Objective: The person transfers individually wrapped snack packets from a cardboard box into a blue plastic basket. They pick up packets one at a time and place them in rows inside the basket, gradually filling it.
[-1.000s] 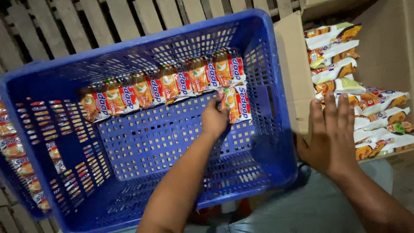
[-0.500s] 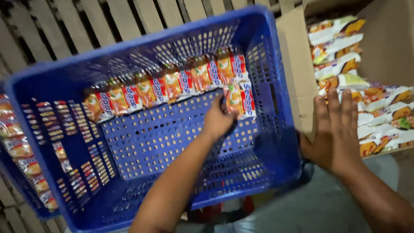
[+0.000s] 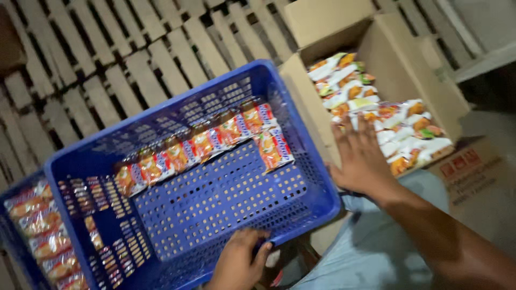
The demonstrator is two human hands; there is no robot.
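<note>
Crate (image 3: 177, 215) rim under curled hands (image 3: 239, 263)

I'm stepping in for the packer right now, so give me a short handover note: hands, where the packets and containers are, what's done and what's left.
Left hand: gripping the near rim of the blue crate, holding no packet.
Right hand: open, fingers spread, over the packets in the cardboard box; nothing gripped yet.
Crate: one row of packets lies along the far wall, with one more packet beginning a second row at the right end. Most of the perforated floor is bare.
Box: many packets lie inside.
A second crate at the left also holds packets.
Done: first row. Left: the crate's remaining floor.
</note>
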